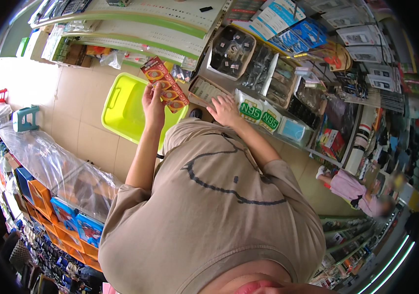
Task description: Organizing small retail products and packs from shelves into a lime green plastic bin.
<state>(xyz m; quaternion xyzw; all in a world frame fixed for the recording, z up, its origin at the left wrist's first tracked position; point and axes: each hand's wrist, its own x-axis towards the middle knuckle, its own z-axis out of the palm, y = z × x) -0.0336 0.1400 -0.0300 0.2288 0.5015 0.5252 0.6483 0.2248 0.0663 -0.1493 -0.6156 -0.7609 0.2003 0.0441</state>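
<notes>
My left hand (153,104) pinches a red blister card (166,84) with a row of yellow-and-orange round items on it. The card is held slantwise above a lime-green plastic tub (111,100), partly covering its right side. With fingers spread and nothing visible in them, my right hand (225,110) lies at the shelf edge. Just beside its fingertips is a shallow cardboard box (196,89) of small pale packets. White packets with green print (251,109) are on its other side. I cannot tell whether the fingertips touch the box.
Trays of dark packaged goods (231,51) and hanging packs (361,36) fill the right-hand display. Green-edged shelves (136,17) stand ahead. Behind me to the left are a plastic-covered stand (62,152) and orange crates (42,198). A person in pink (349,186) is farther right.
</notes>
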